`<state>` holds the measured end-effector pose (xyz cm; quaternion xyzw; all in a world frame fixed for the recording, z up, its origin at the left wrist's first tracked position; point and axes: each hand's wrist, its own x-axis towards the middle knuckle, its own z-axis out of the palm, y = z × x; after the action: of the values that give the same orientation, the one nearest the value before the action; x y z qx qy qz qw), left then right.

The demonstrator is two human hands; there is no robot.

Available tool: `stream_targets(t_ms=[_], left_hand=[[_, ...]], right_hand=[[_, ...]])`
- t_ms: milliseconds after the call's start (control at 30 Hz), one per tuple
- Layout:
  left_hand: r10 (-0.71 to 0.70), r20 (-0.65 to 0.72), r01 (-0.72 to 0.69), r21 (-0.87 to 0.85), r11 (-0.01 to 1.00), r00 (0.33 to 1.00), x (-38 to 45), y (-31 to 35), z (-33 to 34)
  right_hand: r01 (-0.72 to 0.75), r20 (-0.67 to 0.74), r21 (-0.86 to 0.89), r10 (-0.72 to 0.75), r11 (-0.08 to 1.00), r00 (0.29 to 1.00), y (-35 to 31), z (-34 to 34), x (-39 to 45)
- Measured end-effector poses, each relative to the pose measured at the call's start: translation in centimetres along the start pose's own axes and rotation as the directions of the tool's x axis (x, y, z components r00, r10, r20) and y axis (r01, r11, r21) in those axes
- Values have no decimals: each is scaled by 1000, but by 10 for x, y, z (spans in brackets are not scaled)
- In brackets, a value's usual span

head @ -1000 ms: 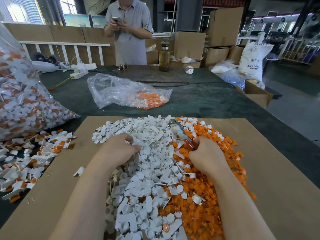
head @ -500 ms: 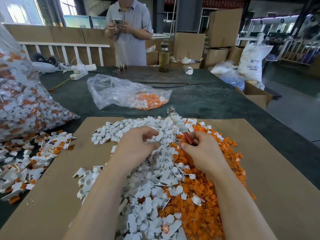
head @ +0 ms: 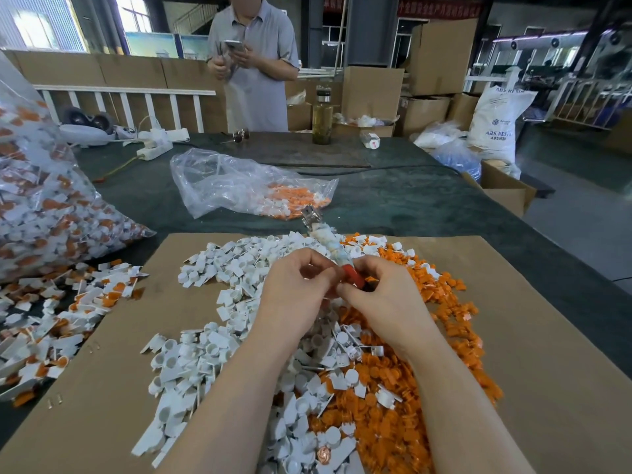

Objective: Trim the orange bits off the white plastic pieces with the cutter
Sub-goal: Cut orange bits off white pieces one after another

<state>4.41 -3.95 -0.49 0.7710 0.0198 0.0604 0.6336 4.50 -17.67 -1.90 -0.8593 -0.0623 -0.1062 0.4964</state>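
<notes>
1. The right hand [head: 383,295] sits just right of the frame's centre, fingers curled round the red handle of the cutter [head: 328,244].
2. The cutter slants up and to the left from that hand; its wrapped, pale shaft ends in a metal head near the far edge of the cardboard sheet [head: 513,336].
3. The left hand [head: 294,289] is just left of centre, touching the right hand, its fingers bent toward the cutter's handle. It seems to pinch something small, but I cannot tell what, or whether it holds anything at all.
4. Under both hands a heap of white plastic pieces [head: 219,350] covers the centre and lower left of the cardboard.
5. A heap of orange bits [head: 386,419] lies beside it, to the lower right.
6. At the left edge, untrimmed white-and-orange pieces [head: 51,323] spill onto the dark table [head: 410,196] below a large full bag [head: 37,200].
7. A smaller clear bag [head: 239,183] lies above centre.
8. A person [head: 254,63] stands at the top, holding a phone.
</notes>
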Motion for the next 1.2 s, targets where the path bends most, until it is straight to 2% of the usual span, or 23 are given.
stream_targets(t_ms=[200,433,933,1000,1033,1100,1200], left_hand=[[-88,17,90,-198,976,996,3,2,-4],[-85,84,96,-137,986,993,4,2,-10],[-39,167,65,-152,986,985,3,6,-11],[-36,97,38,-18,999,995,4,4,-15],[-18,35,13,140,990,999,5,2,-20],[8,-41,10,423,906,999,8,-3,-30],[-68,17,48,545,837,998,8,-6,-31]], right_hand=[[-14,-46,26,15,1000,999,2,-2,0],[28,-95,88,-20,996,995,-3,-3,-1],[60,-128,112,-46,992,991,-5,-2,-1],[50,-148,112,-33,992,988,-5,-2,-1],[43,-168,116,-23,992,985,-5,-1,0],[39,-217,129,-10,991,976,-5,-2,0],[50,-270,162,-4,986,963,-5,-4,0]])
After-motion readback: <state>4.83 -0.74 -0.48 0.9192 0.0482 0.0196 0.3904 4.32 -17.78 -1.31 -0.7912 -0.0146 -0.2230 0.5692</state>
